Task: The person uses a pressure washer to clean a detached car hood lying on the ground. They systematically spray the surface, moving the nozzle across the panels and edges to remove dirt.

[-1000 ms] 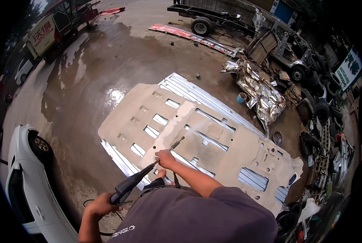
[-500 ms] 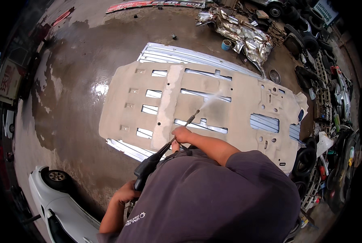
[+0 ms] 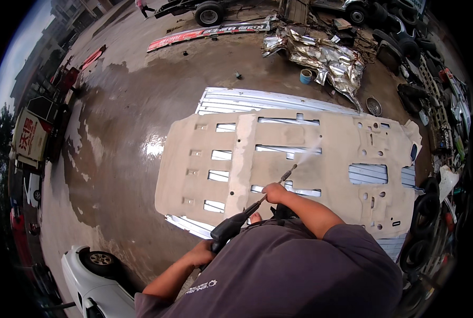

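My left hand (image 3: pixel 200 253) is wrapped round the rear grip of a black pressure washer gun (image 3: pixel 230 227), close to my body. Farther forward, my right hand (image 3: pixel 274 192) is closed on the gun's thin lance. From the nozzle (image 3: pixel 293 167) a white water spray (image 3: pixel 309 152) fans out to the upper right, onto a large beige moulded car floor carpet (image 3: pixel 186 183) with cut-out slots and holes. The carpet lies flat on ribbed silvery metal sheets (image 3: pixel 279 100), which show past its edges and through the slots. Part of the left fingers is hidden by the gun.
Wet concrete (image 3: pixel 125 122) surrounds the carpet. A white car (image 3: pixel 91 283) stands at the near left. Crumpled silver sheet metal (image 3: pixel 321 61), a blue bucket (image 3: pixel 306 77) and a round metal bowl (image 3: pixel 373 106) sit at the back. Tyres (image 3: pixel 417 254) and scrap parts line the right side.
The view has tilted up, so the carpet and yard appear lower and farther right. The nozzle has shifted slightly right over the carpet, still spraying. Both hands keep their hold.
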Available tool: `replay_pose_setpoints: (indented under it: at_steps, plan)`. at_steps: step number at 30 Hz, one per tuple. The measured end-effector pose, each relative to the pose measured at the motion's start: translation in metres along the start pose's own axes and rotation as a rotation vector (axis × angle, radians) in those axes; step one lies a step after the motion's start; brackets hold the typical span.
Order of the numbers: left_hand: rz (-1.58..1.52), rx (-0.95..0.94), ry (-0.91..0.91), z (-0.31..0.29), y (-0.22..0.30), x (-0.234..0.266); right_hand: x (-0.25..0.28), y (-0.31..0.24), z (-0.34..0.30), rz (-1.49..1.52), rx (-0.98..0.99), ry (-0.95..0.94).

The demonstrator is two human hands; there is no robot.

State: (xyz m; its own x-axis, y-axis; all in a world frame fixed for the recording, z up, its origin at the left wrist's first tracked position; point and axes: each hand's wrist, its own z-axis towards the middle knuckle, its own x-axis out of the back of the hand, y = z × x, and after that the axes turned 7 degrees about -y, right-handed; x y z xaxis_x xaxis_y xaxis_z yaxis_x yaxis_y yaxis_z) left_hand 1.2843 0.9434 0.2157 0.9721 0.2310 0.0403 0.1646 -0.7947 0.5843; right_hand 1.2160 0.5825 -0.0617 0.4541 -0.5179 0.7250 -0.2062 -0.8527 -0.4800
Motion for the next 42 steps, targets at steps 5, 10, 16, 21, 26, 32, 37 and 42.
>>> replay_pose_setpoints:
  at_steps: [5,10,16,21,26,32,37,42]
  plan:
    - [-0.111,0.096,-0.087,0.041,0.054,-0.002,0.027,0.050,0.000,0.037,0.037,0.048]
    - [-0.262,0.110,-0.022,0.061,0.156,-0.027,0.052,0.090,0.051,0.181,0.239,0.262]
    - [-0.308,0.159,0.040,0.111,0.288,-0.073,0.121,0.174,0.048,0.274,0.232,0.366]
    - [-0.348,0.107,-0.060,0.162,0.334,-0.095,0.167,0.272,-0.031,0.276,0.139,0.369]
    - [-0.386,0.094,-0.154,0.216,0.397,-0.113,0.171,0.353,-0.072,0.255,0.076,0.404]
    - [-0.289,0.167,-0.019,0.210,0.437,-0.125,0.190,0.343,-0.001,0.384,0.280,0.542]
    - [-0.263,0.192,0.133,0.202,0.461,-0.126,0.224,0.317,0.044,0.396,0.340,0.458]
    - [-0.302,0.189,0.064,0.232,0.466,-0.111,0.220,0.357,0.035,0.327,0.256,0.402]
